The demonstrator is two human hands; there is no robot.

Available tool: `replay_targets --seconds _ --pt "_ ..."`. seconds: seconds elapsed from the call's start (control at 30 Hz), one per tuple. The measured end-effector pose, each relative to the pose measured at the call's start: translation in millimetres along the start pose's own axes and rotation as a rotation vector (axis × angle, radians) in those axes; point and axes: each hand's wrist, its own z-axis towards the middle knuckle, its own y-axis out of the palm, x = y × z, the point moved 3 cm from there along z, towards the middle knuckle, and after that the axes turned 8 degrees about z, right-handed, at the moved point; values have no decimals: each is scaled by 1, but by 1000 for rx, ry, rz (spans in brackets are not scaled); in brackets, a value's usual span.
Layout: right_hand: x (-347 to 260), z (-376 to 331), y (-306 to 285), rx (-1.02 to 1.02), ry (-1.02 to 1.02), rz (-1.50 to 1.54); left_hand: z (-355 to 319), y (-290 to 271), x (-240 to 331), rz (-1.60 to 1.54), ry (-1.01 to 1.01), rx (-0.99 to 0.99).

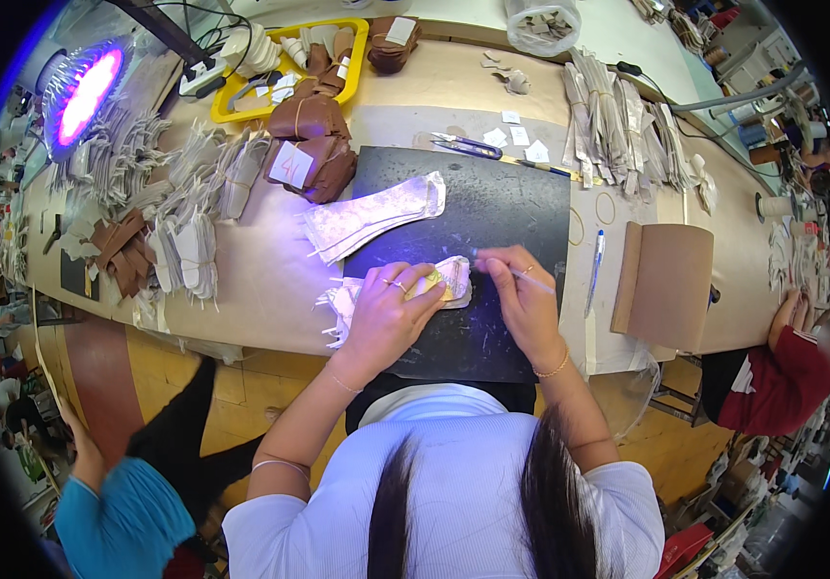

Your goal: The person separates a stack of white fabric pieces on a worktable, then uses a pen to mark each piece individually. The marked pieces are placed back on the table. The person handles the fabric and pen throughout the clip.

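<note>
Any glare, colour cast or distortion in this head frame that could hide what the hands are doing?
Head view: fisheye bends the table edge; the lamp blows out violet-white, tinting the black mat; left hand and right hand stay sharp and evenly lit.

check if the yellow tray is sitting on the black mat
No, the yellow tray sits at the far left of the bench, apart from the black mat where both hands work.

My one camera sits on my head, left of its twin, looking steeply down and close over my hair onto the black mat [492,207] and workbench [260,280].
</note>
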Motion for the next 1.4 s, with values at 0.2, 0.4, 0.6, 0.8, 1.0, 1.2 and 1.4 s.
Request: replay_targets --seconds 0.2,0.4,0.6,0.8,1.0,1.2,1.4 --pt "-1 -4 15 24 -1 -104 2 -1 -2 -1 23 -5" --pt "-13 -3 24 -12 -267 -299 1 1 -3 5 27 3" --pt "-33 -27 17 -214 -357 -252 0 0 -3 1 -6 -10" --pt "-3 0 5 -8 -178 -481 -8 -31 -25 -13 -219 62" --pt "-2 -8 21 -30 -209 -527 -26 -70 -38 93 -339 159" --pt "-17 -9 24 -32 -313 -353 -27 -80 -39 84 -318 229" --pt "-43 -10 39 -328 -484 14 -32 -102 -43 3 -398 349"
